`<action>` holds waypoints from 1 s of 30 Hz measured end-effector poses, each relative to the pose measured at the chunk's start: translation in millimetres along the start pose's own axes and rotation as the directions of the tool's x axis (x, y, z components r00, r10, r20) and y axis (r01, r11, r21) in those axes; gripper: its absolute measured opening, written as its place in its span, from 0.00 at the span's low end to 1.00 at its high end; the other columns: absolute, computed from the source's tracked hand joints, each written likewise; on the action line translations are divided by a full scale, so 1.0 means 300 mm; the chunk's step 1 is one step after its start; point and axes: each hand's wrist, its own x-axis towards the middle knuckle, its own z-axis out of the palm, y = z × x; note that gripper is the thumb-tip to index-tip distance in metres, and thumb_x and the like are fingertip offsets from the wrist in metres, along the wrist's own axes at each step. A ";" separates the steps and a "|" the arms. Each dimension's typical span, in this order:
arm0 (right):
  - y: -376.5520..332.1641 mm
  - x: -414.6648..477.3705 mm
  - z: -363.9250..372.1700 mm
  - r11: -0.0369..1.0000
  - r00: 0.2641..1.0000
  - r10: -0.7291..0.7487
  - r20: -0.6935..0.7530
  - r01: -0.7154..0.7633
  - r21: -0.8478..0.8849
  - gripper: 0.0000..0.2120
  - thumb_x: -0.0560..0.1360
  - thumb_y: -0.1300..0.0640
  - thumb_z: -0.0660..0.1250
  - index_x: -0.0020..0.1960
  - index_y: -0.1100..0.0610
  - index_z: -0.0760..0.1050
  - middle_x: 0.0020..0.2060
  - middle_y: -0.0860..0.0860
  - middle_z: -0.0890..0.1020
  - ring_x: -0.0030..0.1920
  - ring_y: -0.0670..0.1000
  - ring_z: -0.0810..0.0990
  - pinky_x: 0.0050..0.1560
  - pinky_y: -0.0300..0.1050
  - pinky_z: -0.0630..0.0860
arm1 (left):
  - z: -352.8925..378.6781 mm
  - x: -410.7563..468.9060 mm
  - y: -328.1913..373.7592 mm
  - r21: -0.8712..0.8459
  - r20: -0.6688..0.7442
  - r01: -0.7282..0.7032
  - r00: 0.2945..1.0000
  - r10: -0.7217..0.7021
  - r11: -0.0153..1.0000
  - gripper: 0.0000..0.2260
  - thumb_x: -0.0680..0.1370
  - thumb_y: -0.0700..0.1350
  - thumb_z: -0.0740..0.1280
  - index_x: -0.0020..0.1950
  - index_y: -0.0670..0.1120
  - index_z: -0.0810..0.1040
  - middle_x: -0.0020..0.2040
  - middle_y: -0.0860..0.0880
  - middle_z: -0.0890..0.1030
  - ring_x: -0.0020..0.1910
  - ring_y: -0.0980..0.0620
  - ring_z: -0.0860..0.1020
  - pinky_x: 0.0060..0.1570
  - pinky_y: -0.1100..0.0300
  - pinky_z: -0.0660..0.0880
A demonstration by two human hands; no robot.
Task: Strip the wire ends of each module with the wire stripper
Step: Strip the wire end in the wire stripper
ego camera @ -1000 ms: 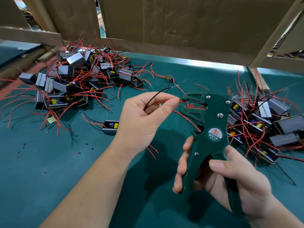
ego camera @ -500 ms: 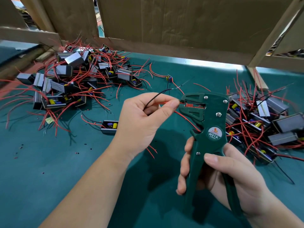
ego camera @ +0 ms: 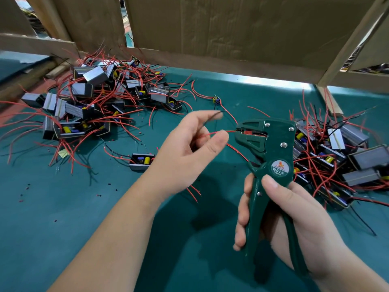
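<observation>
While the right hand [ego camera: 294,218] grips the green wire stripper [ego camera: 271,144] upright, with fingers wrapped round one handle and the thumb pressed on the front near the round W01A label, we see the tool's head pointing towards the left hand [ego camera: 185,152]. The left hand's fingers are curled round a red wire [ego camera: 214,133], with the thumb just under it. The hand is blurred, so we cannot make out the exact pinch. The wire's end sits in the mouth of the stripper, just beside the thumb tip. A black wire [ego camera: 213,115] lies across the left forefinger. One open module [ego camera: 141,162] rests on the teal table [ego camera: 63,207] just outside the left wrist. A heap of modules [ego camera: 88,102] with red leads lies beyond and outward of the left hand. A second heap [ego camera: 341,157] lies outward of the right hand, behind the stripper. Cardboard walls [ego camera: 231,28] stand beyond both hands.
</observation>
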 end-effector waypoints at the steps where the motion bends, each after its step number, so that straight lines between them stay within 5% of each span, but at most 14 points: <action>1: -0.001 0.004 0.002 1.000 0.997 -0.019 -0.069 0.018 -0.005 0.19 0.63 0.47 0.77 0.40 0.60 0.73 0.27 0.61 0.72 0.21 0.57 0.73 0.28 0.52 0.75 | -0.007 0.001 -0.014 0.089 0.042 0.038 0.998 -0.042 0.995 0.20 0.72 0.47 0.67 0.63 0.54 0.68 0.39 0.55 0.72 0.36 0.61 0.71 0.39 0.71 0.69; 4: -0.016 0.021 -0.015 1.000 0.979 -0.018 -0.204 0.019 0.002 0.12 0.63 0.53 0.73 0.38 0.58 0.72 0.26 0.58 0.71 0.19 0.56 0.70 0.24 0.48 0.74 | -0.022 -0.010 -0.046 0.470 0.138 0.045 0.983 -0.124 0.881 0.32 0.67 0.46 0.66 0.70 0.58 0.61 0.53 0.58 0.73 0.56 0.63 0.72 0.56 0.74 0.64; 6: -0.024 0.030 -0.031 0.997 0.980 -0.035 -0.198 0.048 0.059 0.15 0.64 0.50 0.68 0.45 0.59 0.73 0.31 0.60 0.75 0.26 0.59 0.76 0.29 0.55 0.77 | -0.027 -0.010 -0.062 0.633 0.130 0.039 0.979 -0.156 0.773 0.35 0.69 0.46 0.67 0.73 0.56 0.59 0.62 0.57 0.69 0.64 0.60 0.67 0.62 0.70 0.61; 9: -0.020 0.037 -0.048 0.986 0.980 -0.108 -0.167 0.127 0.107 0.18 0.67 0.54 0.65 0.54 0.62 0.73 0.40 0.63 0.79 0.37 0.64 0.80 0.40 0.62 0.79 | -0.032 -0.005 -0.075 0.775 -0.026 0.131 0.984 -0.176 0.618 0.28 0.73 0.50 0.68 0.72 0.53 0.64 0.65 0.53 0.70 0.64 0.53 0.71 0.65 0.54 0.67; 11: -0.016 0.036 -0.052 0.977 0.981 -0.132 -0.145 0.153 0.147 0.23 0.63 0.52 0.72 0.54 0.62 0.76 0.42 0.64 0.80 0.39 0.65 0.80 0.41 0.63 0.79 | -0.040 0.005 -0.079 0.819 -0.084 0.146 0.987 -0.135 0.555 0.16 0.75 0.55 0.67 0.62 0.55 0.75 0.54 0.55 0.79 0.55 0.51 0.76 0.59 0.50 0.71; 14: -0.019 0.033 -0.056 0.961 0.975 -0.180 -0.131 0.203 0.189 0.30 0.55 0.50 0.78 0.53 0.60 0.77 0.44 0.63 0.80 0.41 0.65 0.81 0.43 0.62 0.79 | -0.044 0.009 -0.081 0.783 -0.176 0.209 0.978 -0.114 0.585 0.08 0.74 0.55 0.69 0.51 0.56 0.79 0.38 0.59 0.80 0.44 0.52 0.78 0.53 0.51 0.74; 18: -0.034 0.028 -0.056 0.952 0.971 -0.206 -0.121 0.228 0.204 0.30 0.56 0.51 0.77 0.55 0.60 0.75 0.50 0.64 0.80 0.42 0.65 0.81 0.44 0.61 0.79 | -0.039 0.015 -0.073 0.654 -0.314 0.261 0.948 -0.058 0.710 0.07 0.71 0.50 0.70 0.48 0.56 0.77 0.37 0.61 0.80 0.41 0.53 0.78 0.50 0.53 0.75; 20: -0.038 0.026 -0.051 0.963 0.988 -0.138 -0.063 0.148 0.223 0.30 0.55 0.52 0.78 0.55 0.61 0.79 0.58 0.65 0.78 0.40 0.64 0.81 0.42 0.61 0.79 | -0.035 0.014 -0.058 0.606 -0.230 0.123 0.973 0.025 0.786 0.10 0.70 0.49 0.72 0.48 0.58 0.76 0.38 0.63 0.79 0.39 0.59 0.77 0.51 0.55 0.75; 25: -0.024 0.024 -0.027 0.986 0.995 -0.051 0.089 0.036 0.163 0.38 0.57 0.53 0.79 0.65 0.63 0.74 0.49 0.66 0.76 0.38 0.66 0.80 0.43 0.65 0.76 | 0.025 -0.003 -0.036 0.551 0.129 -0.243 0.970 0.207 0.798 0.12 0.70 0.47 0.72 0.52 0.54 0.79 0.46 0.59 0.81 0.48 0.61 0.77 0.55 0.49 0.72; 30: -0.022 0.026 -0.036 0.971 0.970 -0.232 -0.073 0.235 0.044 0.26 0.62 0.60 0.72 0.60 0.63 0.75 0.43 0.63 0.81 0.38 0.66 0.81 0.42 0.65 0.77 | -0.002 -0.005 -0.040 0.684 -0.009 -0.203 0.958 0.287 0.700 0.23 0.68 0.54 0.69 0.61 0.52 0.73 0.63 0.55 0.72 0.65 0.54 0.68 0.65 0.54 0.60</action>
